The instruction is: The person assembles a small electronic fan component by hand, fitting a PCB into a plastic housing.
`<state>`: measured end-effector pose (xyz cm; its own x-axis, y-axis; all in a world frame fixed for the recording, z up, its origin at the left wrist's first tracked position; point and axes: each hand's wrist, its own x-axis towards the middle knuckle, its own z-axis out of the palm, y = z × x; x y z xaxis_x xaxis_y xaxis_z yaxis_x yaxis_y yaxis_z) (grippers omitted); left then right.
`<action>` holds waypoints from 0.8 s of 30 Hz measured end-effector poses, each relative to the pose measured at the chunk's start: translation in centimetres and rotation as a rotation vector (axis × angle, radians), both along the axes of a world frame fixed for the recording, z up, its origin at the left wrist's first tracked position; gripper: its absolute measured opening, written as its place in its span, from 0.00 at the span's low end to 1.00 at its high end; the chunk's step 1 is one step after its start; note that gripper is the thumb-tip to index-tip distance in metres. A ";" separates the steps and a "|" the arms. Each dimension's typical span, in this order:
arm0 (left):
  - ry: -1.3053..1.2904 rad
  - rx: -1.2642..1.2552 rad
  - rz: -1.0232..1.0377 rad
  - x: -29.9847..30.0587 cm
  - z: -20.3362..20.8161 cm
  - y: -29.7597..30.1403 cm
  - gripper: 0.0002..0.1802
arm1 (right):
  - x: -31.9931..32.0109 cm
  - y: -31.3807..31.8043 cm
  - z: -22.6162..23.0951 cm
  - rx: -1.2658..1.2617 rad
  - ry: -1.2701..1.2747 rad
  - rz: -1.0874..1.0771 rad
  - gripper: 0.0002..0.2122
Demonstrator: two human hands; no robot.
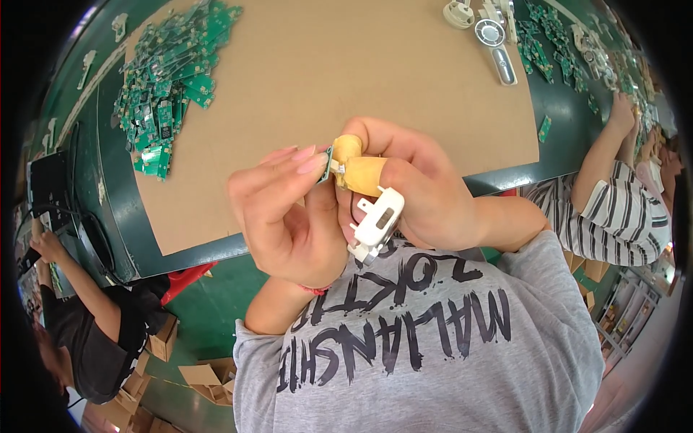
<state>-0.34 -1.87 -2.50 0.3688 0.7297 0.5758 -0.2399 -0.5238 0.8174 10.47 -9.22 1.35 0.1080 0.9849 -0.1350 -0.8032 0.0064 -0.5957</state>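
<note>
**A:** Where are the hands?
**B:** Above the near edge of a brown sheet (325, 68). The left hand (289, 209) pinches a small green circuit board (327, 166) edge-on between its fingertips. The right hand (426, 187) wears yellow covers (364, 176) on thumb and finger, which squeeze what looks like a small white plug (339, 167) against the board.

**A:** And below them?
**B:** A white plastic part (379, 220) sits under the right thumb, just past the sheet's near edge, with a dark wire (352, 208) beside it. I cannot tell whether the hidden fingers clasp it.

**A:** What could go wrong?
**B:** If that part slips, its weight might tug the wire and strain the joint. Pushing at a slant could bend the plug. The left grip covers little of the board, so a hard push might twist it loose.
</note>
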 end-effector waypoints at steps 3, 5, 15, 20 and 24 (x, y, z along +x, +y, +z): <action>0.016 0.035 0.028 0.0 -0.1 0.1 0.18 | -0.2 0.0 0.1 -0.010 -0.003 -0.010 0.05; -0.031 0.034 0.050 0.2 -0.3 0.1 0.18 | -0.3 0.1 0.0 0.008 -0.001 -0.022 0.05; 0.082 0.077 0.040 -0.2 -0.2 0.3 0.16 | -0.3 0.1 -0.8 0.002 -0.037 -0.039 0.05; 0.065 0.152 0.075 -0.1 -0.6 0.6 0.14 | 0.1 0.2 -0.7 -0.038 -0.133 -0.003 0.05; 0.104 0.225 0.084 -0.2 -0.1 0.9 0.14 | 0.6 0.3 -0.4 -0.030 -0.153 0.038 0.04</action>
<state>-0.57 -0.93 -2.58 0.3781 0.6179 0.6894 -0.1089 -0.7098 0.6959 11.09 -8.97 0.91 0.0924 0.9845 -0.1490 -0.7024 -0.0416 -0.7106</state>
